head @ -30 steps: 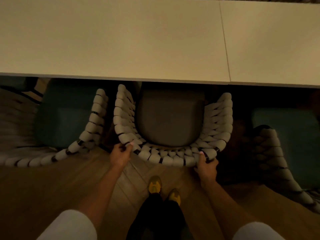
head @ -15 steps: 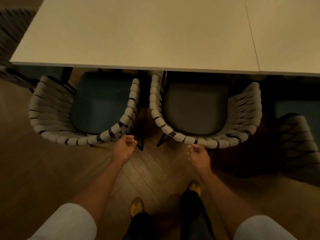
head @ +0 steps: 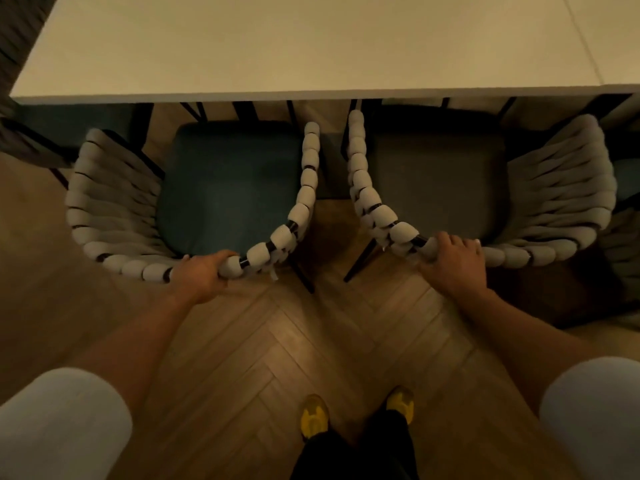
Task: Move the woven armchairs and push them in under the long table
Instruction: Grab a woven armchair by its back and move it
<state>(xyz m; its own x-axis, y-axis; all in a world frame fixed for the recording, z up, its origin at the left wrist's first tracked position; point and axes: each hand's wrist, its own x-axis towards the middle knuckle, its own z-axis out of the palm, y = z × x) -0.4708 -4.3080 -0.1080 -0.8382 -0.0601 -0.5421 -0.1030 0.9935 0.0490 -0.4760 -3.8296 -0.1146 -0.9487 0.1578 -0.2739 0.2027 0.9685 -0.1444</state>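
Woven armchairs (head: 104, 202) gripped: left hand (head: 201, 275), right hand (head: 453, 265).

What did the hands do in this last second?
Both hands let go of the grey-seated armchair, then split: the left hand now grips the back rim of the teal-seated armchair, and the right hand grips the grey one's rim again. Both chairs stay partly under the long table.
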